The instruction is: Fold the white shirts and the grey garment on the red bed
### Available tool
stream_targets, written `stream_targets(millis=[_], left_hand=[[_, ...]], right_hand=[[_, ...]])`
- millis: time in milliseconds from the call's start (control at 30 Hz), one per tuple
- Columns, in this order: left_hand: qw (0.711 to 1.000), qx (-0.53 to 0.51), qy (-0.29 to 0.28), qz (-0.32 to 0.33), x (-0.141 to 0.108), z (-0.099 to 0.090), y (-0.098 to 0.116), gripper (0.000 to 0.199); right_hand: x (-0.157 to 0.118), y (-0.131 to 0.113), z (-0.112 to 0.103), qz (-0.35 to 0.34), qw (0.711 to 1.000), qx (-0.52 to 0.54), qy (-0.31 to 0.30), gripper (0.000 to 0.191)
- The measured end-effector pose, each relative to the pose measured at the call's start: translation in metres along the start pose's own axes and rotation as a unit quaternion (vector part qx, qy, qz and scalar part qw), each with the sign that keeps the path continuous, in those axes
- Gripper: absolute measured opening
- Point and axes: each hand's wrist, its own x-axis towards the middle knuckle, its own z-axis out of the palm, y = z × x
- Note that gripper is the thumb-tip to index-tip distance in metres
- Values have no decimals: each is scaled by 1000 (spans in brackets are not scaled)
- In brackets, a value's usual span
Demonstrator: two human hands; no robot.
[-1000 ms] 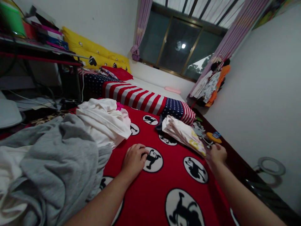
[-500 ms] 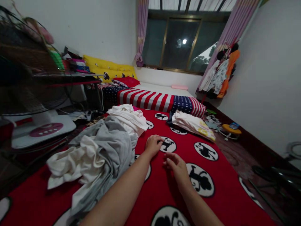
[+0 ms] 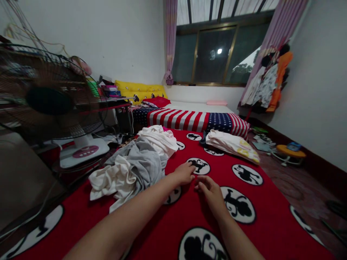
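**Both hands (image 3: 197, 181) lying unfilled between loose and folded clothes**

Head view. The left hand (image 3: 184, 173) is reaching forward over the red blanket (image 3: 271, 220), its fingers bending loosely over the edge of a white circle (image 3: 202, 167) printed with a dark figure; it is grasping nothing. The right hand (image 3: 210, 191) is sitting just beside it, nearer the wearer, with its fingers half curling toward the left hand and holding nothing; whether it is touching the blanket cannot be told.

To the left of the hands, a rumpled heap is lying on the blanket: a white cloth (image 3: 162, 141) is forming its far end, a grey cloth (image 3: 143, 159) its middle, and a cream cloth (image 3: 114, 178) its near left part. To the right and farther off, a folded pale garment (image 3: 229, 142) with a yellow print is lying flat, a dark cloth (image 3: 203, 140) showing at its left end.

Beyond the blanket, a cover (image 3: 179, 119) with stripes and stars is draping along a bed edge. A fan (image 3: 50, 101) is standing at the left; an orange-topped stool (image 3: 291, 151) is standing on the floor at the right. Clothes (image 3: 267, 83) are hanging beside the window (image 3: 214, 54).
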Motion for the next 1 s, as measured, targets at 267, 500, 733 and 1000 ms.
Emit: stream_targets(millis=[267,500,733,1000], left_hand=[[975,192,77,-80,-110,-106,-29,28],[969,200,35,-139,-156,-119,-79,21],[965,139,205,-87,-113,-155,-55,5],[796,-292,507,156,-36,-179,70,7]], right_hand=[[2,4,0,10,1000,-1,-9,25],[0,7,0,-4,1000,-5,-17,21],[-4,1,2,-12,1000,-5,-5,22],[5,-14,-35,25,970,199,140,50]])
